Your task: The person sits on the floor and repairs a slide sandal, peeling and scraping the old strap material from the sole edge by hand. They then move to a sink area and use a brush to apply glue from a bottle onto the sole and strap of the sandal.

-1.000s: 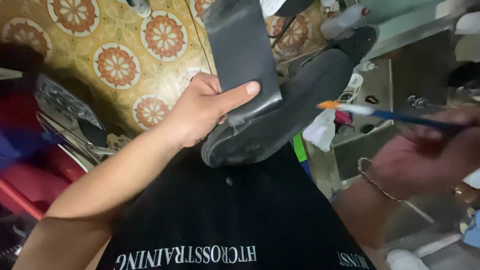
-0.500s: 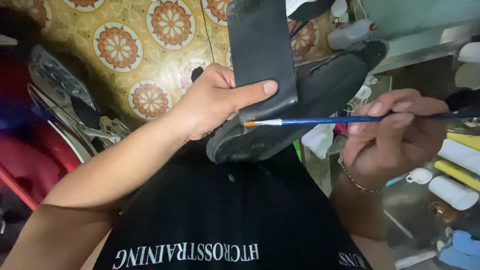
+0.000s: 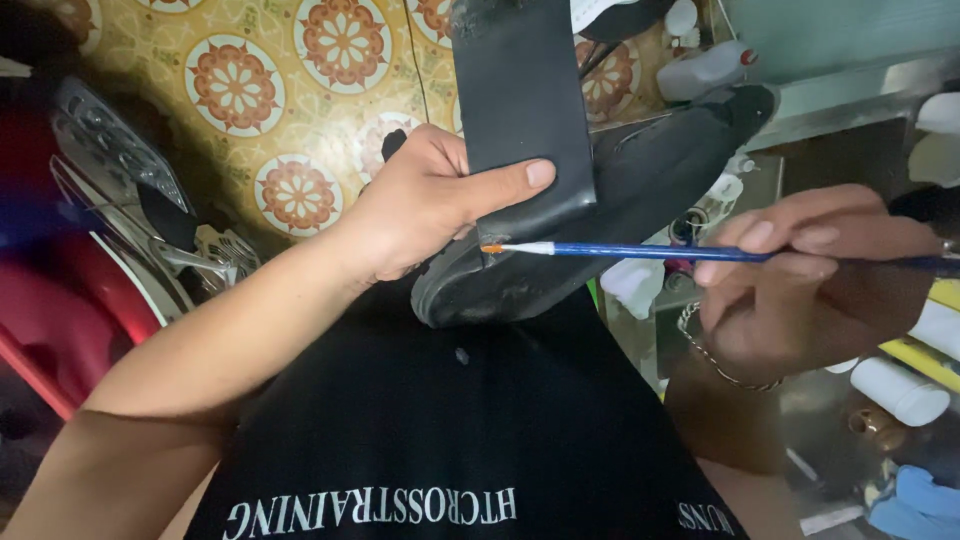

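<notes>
My left hand (image 3: pixel 430 205) grips a black shoe (image 3: pixel 640 190) together with a flat black sole sheet (image 3: pixel 520 100), the thumb pressing the sheet against the shoe's heel end. The shoe lies slanted over my lap, toe pointing up right. My right hand (image 3: pixel 800 280) holds a thin blue-handled brush (image 3: pixel 640 252) almost level. Its orange bristle tip (image 3: pixel 491 248) touches the shoe just under the sheet's lower edge. A bracelet hangs on my right wrist.
A floor of orange flower-patterned tiles (image 3: pixel 240 90) lies beyond my knees. A red and chrome vehicle part (image 3: pixel 100 200) stands at left. White plastic bottles (image 3: pixel 900 390) and a metal shelf edge (image 3: pixel 860 90) crowd the right side.
My right hand brought the brush in from the right until its tip reached the shoe's heel under the sheet. My left hand kept its grip and the shoe shifted slightly up.
</notes>
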